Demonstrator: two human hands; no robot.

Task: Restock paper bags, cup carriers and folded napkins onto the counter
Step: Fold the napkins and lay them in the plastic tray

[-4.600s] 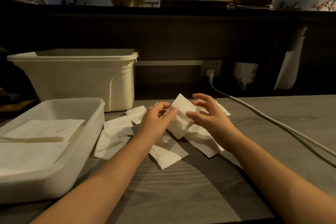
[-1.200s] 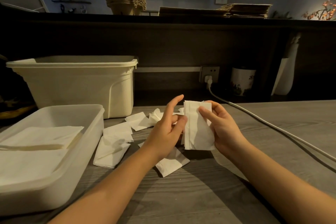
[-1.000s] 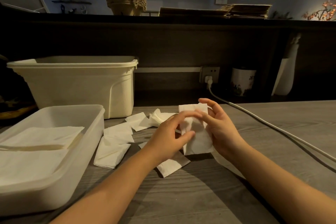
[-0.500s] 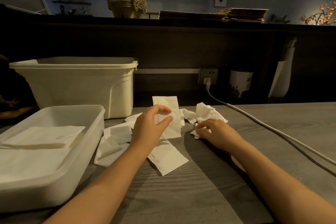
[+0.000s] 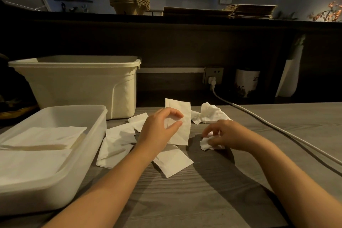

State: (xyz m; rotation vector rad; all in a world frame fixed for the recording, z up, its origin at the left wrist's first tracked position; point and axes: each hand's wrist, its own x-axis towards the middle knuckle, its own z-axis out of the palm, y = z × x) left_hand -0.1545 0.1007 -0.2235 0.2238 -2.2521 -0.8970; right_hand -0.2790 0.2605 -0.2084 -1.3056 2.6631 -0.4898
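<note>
Left hand (image 5: 159,127) pinches a folded napkin (image 5: 180,126) upright between thumb and fingers, just above the surface (image 5: 203,200). At its 3 o'clock, right hand (image 5: 226,135) curls over a crumpled napkin (image 5: 205,144) on the surface, apparently pinching it; dim light blurs the grip. Loose napkins (image 5: 118,140) lie scattered around. Best next: lift the crumpled one clear, smooth it flat, fold edges square, then stack it against the held one

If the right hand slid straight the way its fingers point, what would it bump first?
Beyond the small crumpled white napkin it pinches, the right hand would probably meet the folded white napkin held upright by the left hand, though depth is unclear.
</note>
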